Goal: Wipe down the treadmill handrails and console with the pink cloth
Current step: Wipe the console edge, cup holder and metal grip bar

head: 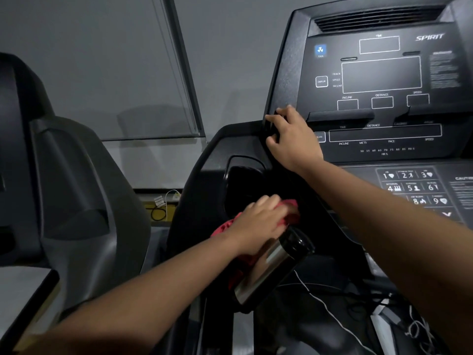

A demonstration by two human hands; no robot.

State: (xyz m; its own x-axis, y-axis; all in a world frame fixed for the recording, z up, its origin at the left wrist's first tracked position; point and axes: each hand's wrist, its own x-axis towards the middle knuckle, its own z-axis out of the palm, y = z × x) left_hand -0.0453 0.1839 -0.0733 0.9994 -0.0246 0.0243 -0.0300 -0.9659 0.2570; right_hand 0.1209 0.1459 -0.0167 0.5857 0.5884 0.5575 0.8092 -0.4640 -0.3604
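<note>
Treadmill console stands black against grey wall; second machine alongside.

Cup pocket left of console: lower rim occupied by left hand gripping pink cloth, steel flask touching beneath. Right hand grips console's left edge. Open gap towards neighbouring machine. White cable trails below.

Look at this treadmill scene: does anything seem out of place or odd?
A steel flask lies tilted under the left hand and pink cloth, not upright in the cup holder. Loose cables tangle at lower right.
</note>
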